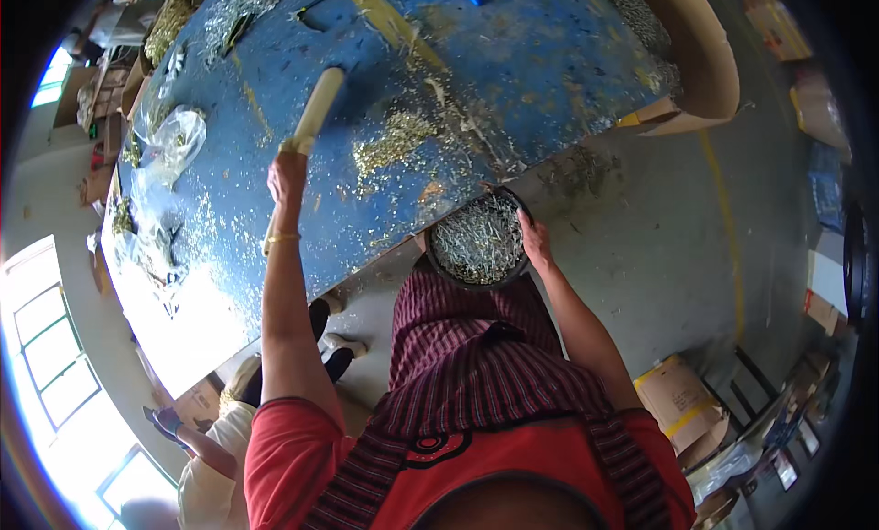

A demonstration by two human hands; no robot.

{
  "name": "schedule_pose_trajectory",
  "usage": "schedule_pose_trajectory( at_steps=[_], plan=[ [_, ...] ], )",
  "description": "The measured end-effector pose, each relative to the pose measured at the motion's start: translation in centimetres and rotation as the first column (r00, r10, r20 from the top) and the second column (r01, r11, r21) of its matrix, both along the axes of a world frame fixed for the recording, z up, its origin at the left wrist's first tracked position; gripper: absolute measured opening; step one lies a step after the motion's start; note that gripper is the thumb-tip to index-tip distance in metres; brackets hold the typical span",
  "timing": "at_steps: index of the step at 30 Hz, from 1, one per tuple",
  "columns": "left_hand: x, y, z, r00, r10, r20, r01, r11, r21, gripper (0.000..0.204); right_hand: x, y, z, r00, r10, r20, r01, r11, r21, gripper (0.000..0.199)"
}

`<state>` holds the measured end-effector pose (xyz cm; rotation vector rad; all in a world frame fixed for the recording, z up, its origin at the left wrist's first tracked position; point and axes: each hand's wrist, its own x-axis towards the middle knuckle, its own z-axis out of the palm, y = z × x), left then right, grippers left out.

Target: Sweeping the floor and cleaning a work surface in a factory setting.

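Note:
My left hand (pixel 287 175) is closed around a long, pale hand brush (pixel 320 109), held over the blue table. Its bristles do not show clearly, and the handle end sticks out below my wrist. To the right of the brush lies a loose pile of small gold-coloured metal pieces (pixel 396 144). With my right hand (pixel 535 239) I grip the right rim of a round black bowl (pixel 436 266). Thin, silvery, screw-like pieces (pixel 478 239) fill it. The bowl sits at the table's near edge, just above my striped apron (pixel 476 374).
Small metal bits lie scattered over the blue tabletop (pixel 549 91). Clear plastic bags (pixel 174 146) rest at its left; a cardboard box wall (pixel 700 63) with silvery pieces stands far right. Another person (pixel 215 466) is at lower left. Cardboard boxes (pixel 682 402) stand at right.

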<state>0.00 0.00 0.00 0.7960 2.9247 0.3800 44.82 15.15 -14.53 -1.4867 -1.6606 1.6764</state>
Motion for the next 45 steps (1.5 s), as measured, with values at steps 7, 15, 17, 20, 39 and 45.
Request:
schedule_pose_trajectory(
  at_steps=[7, 15, 17, 20, 39, 45],
  plan=[
    [4.0, -2.7, -4.1, 0.945, -0.214, 0.247, 0.239, 0.968, -0.076, 0.046, -6.2, -1.6, 0.4, 0.995, 0.096, 0.009, -0.096, 0.992, 0.083, 0.040],
    [17.0, -3.7, 2.5, 0.778, -0.342, 0.527, 0.339, 0.935, 0.108, 0.043, -6.2, -2.1, 1.4, 1.000, 0.000, 0.022, -0.002, 0.999, 0.052, 0.047],
    [20.0, -3.2, 2.3, 0.776, -0.436, 0.456, 0.402, 0.899, 0.176, 0.044, -3.7, -1.4, -1.1, 0.997, 0.022, 0.077, -0.037, 0.977, 0.208, 0.047],
    [20.5, -3.7, 2.7, 0.795, -0.439, 0.420, 0.467, 0.884, 0.040, 0.046, -4.9, -1.8, 2.5, 0.990, -0.014, 0.140, 0.024, 0.998, -0.065, 0.047],
    [21.9, -0.4, 0.2, 0.774, -0.566, 0.283, 0.569, 0.818, 0.082, 0.045, -0.3, -0.2, 1.2, 0.981, -0.042, 0.190, 0.031, 0.998, 0.063, 0.058],
    [14.4, -5.2, 0.8, 0.977, -0.149, 0.150, 0.113, 0.969, 0.222, 0.040, -0.8, -0.4, 3.3, 0.996, -0.079, 0.037, 0.071, 0.979, 0.189, 0.056]
  ],
)
